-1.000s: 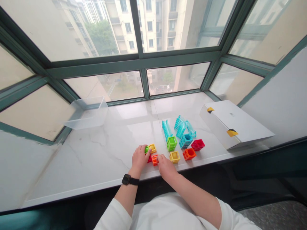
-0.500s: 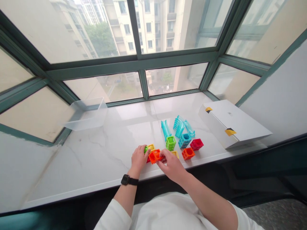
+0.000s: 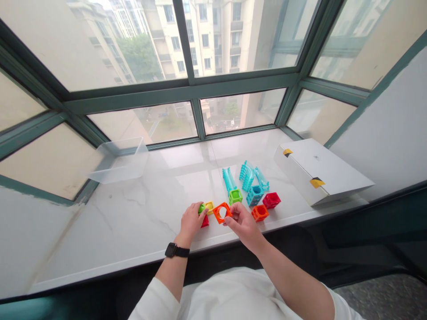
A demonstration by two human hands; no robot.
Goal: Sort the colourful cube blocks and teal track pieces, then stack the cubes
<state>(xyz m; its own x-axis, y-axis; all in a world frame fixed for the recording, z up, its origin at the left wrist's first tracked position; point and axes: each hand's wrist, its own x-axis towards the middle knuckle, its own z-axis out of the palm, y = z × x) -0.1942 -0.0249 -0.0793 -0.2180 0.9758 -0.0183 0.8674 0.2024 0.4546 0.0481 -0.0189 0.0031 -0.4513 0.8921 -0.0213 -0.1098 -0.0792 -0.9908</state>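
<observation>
An orange hollow block (image 3: 217, 215) with a round hole is pinched between the thumb and fingers of my right hand (image 3: 244, 224), its open face tilted toward me. My left hand (image 3: 193, 220) closes over a green block (image 3: 201, 208), which is partly covered by the fingers. Touching or close beside that one are a yellow block (image 3: 209, 206) and a red block (image 3: 205, 222). Just beyond my right hand stands a light green block (image 3: 235, 197). To its right are a blue block (image 3: 255, 195), a second orange block (image 3: 259, 213) and a second red block (image 3: 271, 200).
Behind the blocks lie a straight turquoise track piece (image 3: 229, 179), a curved one (image 3: 247, 176) and another (image 3: 262, 179). A white box (image 3: 328, 171) occupies the right side of the sill. At the left back stands a clear plastic bin (image 3: 123, 171), near the window frame (image 3: 180, 91).
My right hand has drawn the orange block slightly up and away from the blocks at my left hand, turning its round hole toward me. My left hand stays on the green block.
</observation>
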